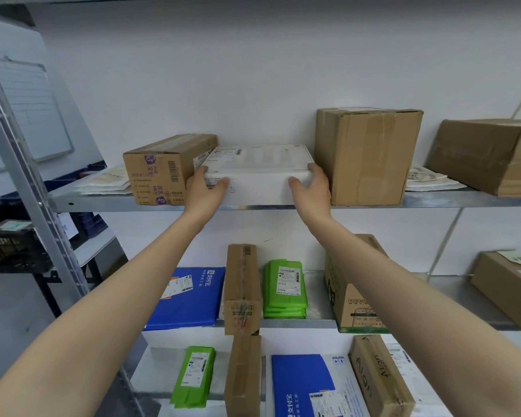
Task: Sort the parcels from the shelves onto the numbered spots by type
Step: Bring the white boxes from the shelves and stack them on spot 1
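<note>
So the person's got both hands up on the top shelf (103, 202), clamped on a flat white box (259, 171); left hand (206, 189) grips its near-left corner, right hand (310, 188) grips the near-right one, thumbs on the front face and fingers curled over the top edge; the box sits on the shelf, wedged between a long brown carton (160, 170) at its 9 o'clock and a tall cardboard box (367, 155) at its 3 o'clock, pretty much touching both. Progress-wise it looks like early days; the shelves are loaded; down at 6 o'clock there's a blue mailer (190, 296), a stack of green mailers (285, 291) and more cartons, plus another brown box (487, 155) way over at 3 o'clock. The numbered spots aren't in view, so no telling what's been sorted; the white box hasn't left the shelf yet.
</note>
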